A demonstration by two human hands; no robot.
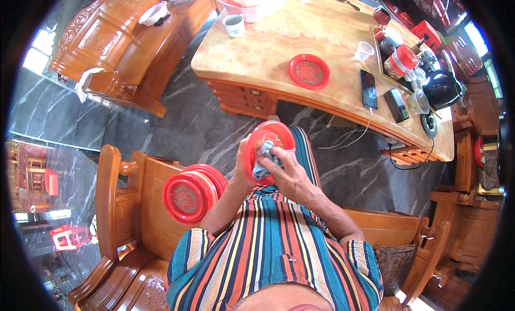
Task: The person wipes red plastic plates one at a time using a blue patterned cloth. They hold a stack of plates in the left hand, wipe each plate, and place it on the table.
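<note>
Above my lap, my left hand (pixel 242 161) grips the left rim of a red plate (pixel 271 128) with a printed pattern, its face turned up towards me. A blue and white cloth (pixel 262 172) lies against the plate's inner face, bunched under the fingers of my right hand (pixel 285 171). Beside my left forearm, a stack of red plates (pixel 187 198) rests on the wooden bench seat. One more red plate (pixel 309 72) lies by the near edge of the marble-topped table.
On the table (pixel 257 49) stand a white cup (pixel 233 25), a clear plastic cup (pixel 364 51), a phone (pixel 368 89) with a cable, a black box (pixel 396 105) and a tray crowded with jars. A carved wooden bench (pixel 157 65) is at the upper left.
</note>
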